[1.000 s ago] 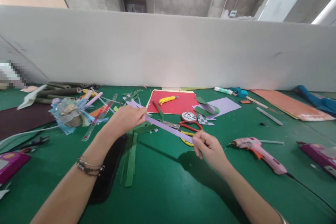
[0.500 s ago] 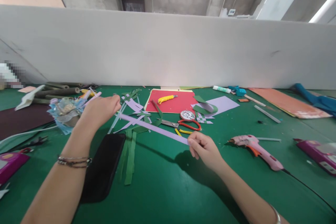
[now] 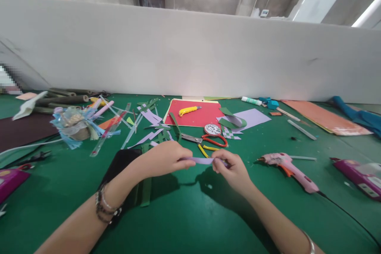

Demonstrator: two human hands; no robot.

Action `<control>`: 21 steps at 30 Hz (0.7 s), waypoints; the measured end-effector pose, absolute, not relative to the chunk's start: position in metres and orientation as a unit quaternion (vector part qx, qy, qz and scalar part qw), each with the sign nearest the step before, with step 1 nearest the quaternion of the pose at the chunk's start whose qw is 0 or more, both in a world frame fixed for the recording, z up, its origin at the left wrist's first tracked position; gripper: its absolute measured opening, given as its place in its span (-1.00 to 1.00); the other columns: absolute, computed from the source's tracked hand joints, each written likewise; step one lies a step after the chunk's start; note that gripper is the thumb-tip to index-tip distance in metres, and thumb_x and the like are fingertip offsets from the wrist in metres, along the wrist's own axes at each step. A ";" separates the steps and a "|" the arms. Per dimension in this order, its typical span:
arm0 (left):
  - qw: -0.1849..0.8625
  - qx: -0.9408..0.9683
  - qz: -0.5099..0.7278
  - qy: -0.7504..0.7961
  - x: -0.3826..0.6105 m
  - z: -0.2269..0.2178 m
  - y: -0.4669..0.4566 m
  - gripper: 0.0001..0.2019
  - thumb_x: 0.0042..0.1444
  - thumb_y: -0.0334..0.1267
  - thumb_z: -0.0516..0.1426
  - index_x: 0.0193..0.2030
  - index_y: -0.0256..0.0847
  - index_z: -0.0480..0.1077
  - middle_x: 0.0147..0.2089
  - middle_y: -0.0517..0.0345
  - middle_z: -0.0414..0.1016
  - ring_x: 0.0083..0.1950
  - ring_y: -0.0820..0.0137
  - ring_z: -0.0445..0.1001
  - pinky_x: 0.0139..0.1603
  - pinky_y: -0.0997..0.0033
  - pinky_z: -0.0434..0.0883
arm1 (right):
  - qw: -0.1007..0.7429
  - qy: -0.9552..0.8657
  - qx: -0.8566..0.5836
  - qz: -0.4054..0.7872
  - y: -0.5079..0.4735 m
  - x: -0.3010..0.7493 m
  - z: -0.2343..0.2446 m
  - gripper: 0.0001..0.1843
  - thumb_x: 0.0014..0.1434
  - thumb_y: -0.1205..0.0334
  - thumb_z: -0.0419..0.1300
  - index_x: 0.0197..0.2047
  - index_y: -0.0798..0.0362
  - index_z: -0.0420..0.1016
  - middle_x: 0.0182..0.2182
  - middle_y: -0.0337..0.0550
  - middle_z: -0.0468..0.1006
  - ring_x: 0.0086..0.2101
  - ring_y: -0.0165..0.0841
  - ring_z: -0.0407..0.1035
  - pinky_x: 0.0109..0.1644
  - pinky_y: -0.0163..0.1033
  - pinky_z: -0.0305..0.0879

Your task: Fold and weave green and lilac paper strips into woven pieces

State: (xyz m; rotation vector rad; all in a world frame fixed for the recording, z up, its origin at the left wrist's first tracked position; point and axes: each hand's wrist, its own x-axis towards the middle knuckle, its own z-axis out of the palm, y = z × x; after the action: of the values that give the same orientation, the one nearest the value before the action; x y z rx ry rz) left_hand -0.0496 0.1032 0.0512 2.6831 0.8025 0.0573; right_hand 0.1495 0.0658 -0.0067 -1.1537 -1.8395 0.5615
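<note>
A lilac paper strip (image 3: 203, 160) is pinched between both of my hands above the green table (image 3: 190, 222). My left hand (image 3: 166, 158) is closed on its left part, fingers curled, a beaded bracelet on the wrist. My right hand (image 3: 231, 170) pinches the right end. The two hands are close together, only a short piece of strip showing between them. Just beyond them lie red-handled scissors (image 3: 208, 139) and yellow strips. A black phone-like slab (image 3: 119, 164) sits partly under my left forearm.
Cut green and lilac strips (image 3: 151, 125) litter the middle. A red sheet (image 3: 196, 116) with a yellow cutter (image 3: 188, 110), a lilac sheet (image 3: 253, 118), a pink glue gun (image 3: 287, 166), a glue stick (image 3: 251, 101), a blue tassel bundle (image 3: 74, 123) and a white partition wall (image 3: 190, 59) surround the work area.
My left hand slid out to the left along the strip, then came back in toward my right hand. The strip now spans a short gap instead of stretching diagonally.
</note>
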 end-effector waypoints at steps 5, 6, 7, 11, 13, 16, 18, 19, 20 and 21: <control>0.141 0.945 0.017 0.293 -0.048 0.047 0.097 -0.65 0.22 -0.23 -0.19 -0.40 -0.21 0.36 -0.51 0.23 0.41 -0.51 0.49 0.34 -0.52 0.53 0.08 | 0.399 -0.820 -0.411 -0.001 0.060 0.144 -0.005 -0.81 0.03 0.40 0.01 -0.29 0.03 0.38 -0.30 -0.14 0.50 -0.25 -0.37 0.35 0.05 -0.07 0.04; 0.115 0.948 0.009 0.298 -0.045 0.045 0.094 -0.65 0.21 -0.23 -0.18 -0.42 -0.22 0.36 -0.52 0.21 0.41 -0.52 0.47 0.33 -0.54 0.51 0.05 | 0.388 -0.829 -0.402 -0.019 0.058 0.142 -0.005 -0.80 0.03 0.40 0.02 -0.28 0.03 0.38 -0.30 -0.16 0.50 -0.25 -0.38 0.35 0.09 -0.05 -0.04; 0.091 0.950 0.002 0.300 -0.042 0.042 0.091 -0.65 0.20 -0.23 -0.17 -0.45 -0.22 0.35 -0.54 0.19 0.40 -0.54 0.45 0.32 -0.56 0.50 0.02 | 0.381 -0.836 -0.394 -0.030 0.056 0.139 -0.004 -0.82 0.03 0.40 0.02 -0.30 0.03 0.38 -0.32 -0.17 0.49 -0.28 -0.40 0.34 0.10 -0.05 -0.06; 0.089 0.958 0.003 0.274 -0.032 0.032 0.085 -0.68 0.18 -0.29 -0.15 -0.47 -0.18 0.34 -0.56 0.23 0.38 -0.56 0.46 0.31 -0.58 0.49 -0.01 | 0.382 -0.848 -0.364 -0.051 0.054 0.135 -0.005 -0.84 0.02 0.40 0.00 -0.53 0.07 0.32 -0.58 -0.25 0.42 -0.50 -0.49 0.25 -0.18 -0.29 0.15; 0.104 0.959 0.010 0.265 -0.030 0.030 0.086 -0.68 0.19 -0.28 -0.15 -0.47 -0.16 0.33 -0.56 0.26 0.38 -0.56 0.47 0.30 -0.58 0.50 -0.02 | 0.383 -0.849 -0.362 -0.045 0.054 0.135 -0.007 -0.81 0.01 0.41 -0.01 -0.59 0.07 0.28 -0.68 -0.29 0.34 -0.61 -0.51 0.15 -0.43 -0.40 0.11; 0.100 0.957 0.001 0.271 -0.031 0.032 0.088 -0.67 0.19 -0.23 -0.16 -0.51 -0.17 0.31 -0.60 0.27 0.35 -0.59 0.47 0.26 -0.59 0.50 -0.04 | 0.379 -0.847 -0.371 -0.035 0.055 0.136 -0.010 -0.81 -0.03 0.42 -0.03 -0.61 0.07 0.26 -0.73 -0.32 0.30 -0.66 -0.52 0.08 -0.55 -0.42 -0.01; 0.113 0.955 -0.009 0.274 -0.034 0.037 0.090 -0.68 0.19 -0.23 -0.15 -0.49 -0.17 0.31 -0.59 0.28 0.36 -0.58 0.48 0.26 -0.57 0.51 -0.02 | 0.377 -0.849 -0.370 -0.026 0.056 0.136 -0.011 -0.80 -0.05 0.43 -0.05 -0.63 0.07 0.26 -0.75 -0.33 0.27 -0.68 -0.54 0.04 -0.56 -0.43 -0.03; 0.127 0.954 -0.012 0.272 -0.036 0.039 0.091 -0.69 0.19 -0.24 -0.14 -0.48 -0.17 0.32 -0.58 0.29 0.37 -0.57 0.49 0.27 -0.55 0.51 0.00 | 0.377 -0.849 -0.369 -0.021 0.056 0.136 -0.012 -0.80 -0.06 0.44 -0.05 -0.63 0.08 0.25 -0.76 -0.34 0.25 -0.69 -0.54 0.03 -0.57 -0.43 -0.04; 0.144 0.953 -0.015 0.267 -0.039 0.043 0.093 -0.70 0.19 -0.26 -0.14 -0.47 -0.17 0.32 -0.56 0.29 0.38 -0.55 0.50 0.28 -0.53 0.53 0.03 | 0.376 -0.849 -0.370 -0.016 0.057 0.136 -0.012 -0.80 -0.07 0.44 -0.06 -0.64 0.08 0.25 -0.76 -0.35 0.24 -0.69 -0.55 0.01 -0.57 -0.44 -0.05; 0.163 0.951 -0.018 0.261 -0.043 0.046 0.095 -0.70 0.18 -0.28 -0.14 -0.47 -0.17 0.32 -0.56 0.30 0.38 -0.54 0.52 0.28 -0.51 0.54 0.05 | 0.375 -0.848 -0.373 -0.013 0.057 0.136 -0.011 -0.81 -0.08 0.44 -0.06 -0.64 0.08 0.25 -0.77 -0.36 0.23 -0.69 -0.55 0.00 -0.57 -0.44 -0.06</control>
State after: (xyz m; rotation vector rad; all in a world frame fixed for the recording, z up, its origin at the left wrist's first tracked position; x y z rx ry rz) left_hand -0.0428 0.0946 0.0461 2.7122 0.7453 -0.0523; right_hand 0.1363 0.0572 -0.0112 -0.9549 -2.1711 -0.0338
